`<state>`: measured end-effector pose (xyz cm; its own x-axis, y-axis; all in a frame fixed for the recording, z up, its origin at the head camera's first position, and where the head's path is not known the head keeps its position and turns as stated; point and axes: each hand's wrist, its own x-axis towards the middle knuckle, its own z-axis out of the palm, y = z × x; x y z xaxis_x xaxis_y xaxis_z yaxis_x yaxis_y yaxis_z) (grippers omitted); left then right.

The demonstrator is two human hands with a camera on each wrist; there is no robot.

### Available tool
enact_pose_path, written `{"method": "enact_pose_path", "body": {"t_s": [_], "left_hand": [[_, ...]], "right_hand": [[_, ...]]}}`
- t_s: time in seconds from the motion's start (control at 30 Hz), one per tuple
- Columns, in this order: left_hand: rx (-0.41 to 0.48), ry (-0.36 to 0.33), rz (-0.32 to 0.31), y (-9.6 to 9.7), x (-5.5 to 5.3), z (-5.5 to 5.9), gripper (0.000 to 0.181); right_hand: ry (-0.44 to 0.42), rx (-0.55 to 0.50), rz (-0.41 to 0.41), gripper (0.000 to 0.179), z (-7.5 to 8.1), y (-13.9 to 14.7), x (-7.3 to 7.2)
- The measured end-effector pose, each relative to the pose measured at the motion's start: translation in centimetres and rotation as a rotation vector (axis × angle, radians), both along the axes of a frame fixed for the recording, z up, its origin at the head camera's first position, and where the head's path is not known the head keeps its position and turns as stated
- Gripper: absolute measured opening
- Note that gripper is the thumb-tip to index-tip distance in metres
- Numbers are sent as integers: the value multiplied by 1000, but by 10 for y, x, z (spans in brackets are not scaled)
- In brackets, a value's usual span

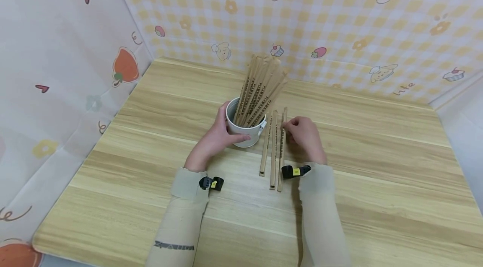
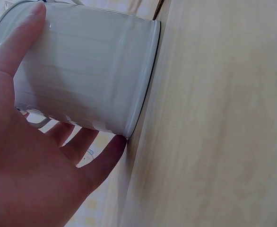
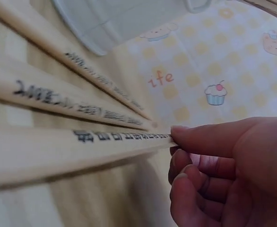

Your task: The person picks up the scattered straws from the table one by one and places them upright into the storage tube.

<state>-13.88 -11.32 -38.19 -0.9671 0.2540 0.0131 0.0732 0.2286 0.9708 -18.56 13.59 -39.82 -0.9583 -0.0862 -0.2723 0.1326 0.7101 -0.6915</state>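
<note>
A small white metal bucket [image 1: 247, 138] stands on the table, full of several upright paper-wrapped straws [image 1: 260, 91] with dark print. My left hand [image 1: 219, 135] grips it from the left; in the left wrist view the thumb [image 2: 22, 40] lies along the near wall and the fingers go round the other side. To the right of the bucket, two wrapped straws [image 1: 273, 154] lie side by side. Beside them, my right hand [image 1: 303, 133] pinches a third wrapped straw [image 1: 281, 149] near its far end, between thumb and forefinger. The other right fingers are curled in the right wrist view.
The wooden table [image 1: 377, 200] reaches to a yellow checked backdrop [image 1: 339, 19] with cartoon prints. At the left hangs a white sheet [image 1: 56, 49] with hearts and strawberries. Both wrists carry black cameras.
</note>
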Motion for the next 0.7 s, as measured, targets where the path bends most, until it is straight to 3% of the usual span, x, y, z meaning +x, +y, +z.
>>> {"method": "enact_pose_path", "body": {"t_s": [0.27,0.5,0.7], "left_hand": [[13,0,-3,0,1,2,104],[7,4,-3,0,2,2,104],[3,9,-4,0,1,1,104]], "right_hand": [[126,-87,-75,27,24,6,2],[335,-139,-167,32,52,8,9],[512,-330,-264,30,73,7,19]]}}
